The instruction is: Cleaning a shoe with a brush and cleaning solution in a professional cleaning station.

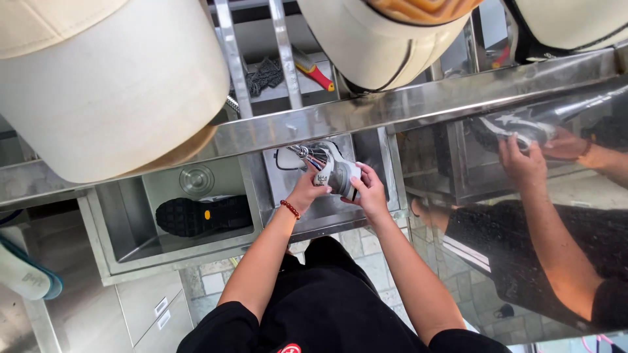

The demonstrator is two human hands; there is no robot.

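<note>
I have both hands, left hand [306, 191] and right hand [369, 193], fingers clasped round the grey sneaker [333, 171] over the steel sink [392, 196]. A black shoe [203, 216] waits at nine o'clock, seemingly untouched; I'd say midway.

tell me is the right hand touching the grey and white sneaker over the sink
Touching: the head view shows the right hand wrapped against the sneaker, no gap.

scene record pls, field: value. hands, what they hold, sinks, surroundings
left hand: grips the grey and white sneaker from the left; red bead bracelet on the wrist
right hand: holds the same sneaker from the right
position: sneaker held over the right sink basin
left sink basin: black shoe lying sole out, round drain behind it
back: red-handled tool on the shelf
right: shiny steel panel mirroring hands and sneaker
overhead: large cream shoes
</note>
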